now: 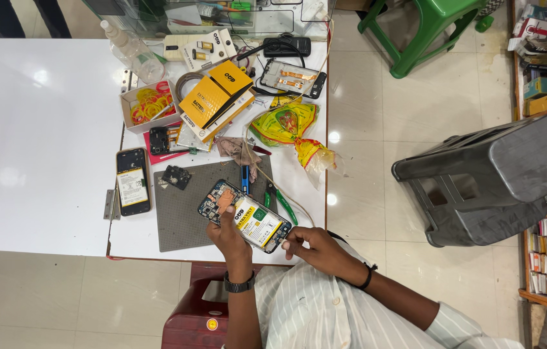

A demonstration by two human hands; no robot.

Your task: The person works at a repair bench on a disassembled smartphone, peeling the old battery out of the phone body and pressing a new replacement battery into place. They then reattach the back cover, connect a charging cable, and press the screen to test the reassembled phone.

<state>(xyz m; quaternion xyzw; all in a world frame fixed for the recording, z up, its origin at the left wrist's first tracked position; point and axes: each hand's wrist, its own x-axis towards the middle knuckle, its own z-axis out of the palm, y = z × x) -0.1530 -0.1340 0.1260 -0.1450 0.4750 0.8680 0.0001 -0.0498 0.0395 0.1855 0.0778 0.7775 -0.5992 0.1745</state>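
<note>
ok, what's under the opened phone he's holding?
Under the back-open phone: the grey work mat, with green-handled pliers beside. The mat beneath the phone and left hand is hidden.

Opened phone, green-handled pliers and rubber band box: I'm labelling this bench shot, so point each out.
Opened phone (245, 216), head view, on its exposed battery.
Green-handled pliers (284, 205), head view, on one handle.
Rubber band box (126, 103), head view, on its left wall.

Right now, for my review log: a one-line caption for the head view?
Both hands, left hand and right hand, hold an opened phone over a grey work mat on a cluttered white table.
</note>
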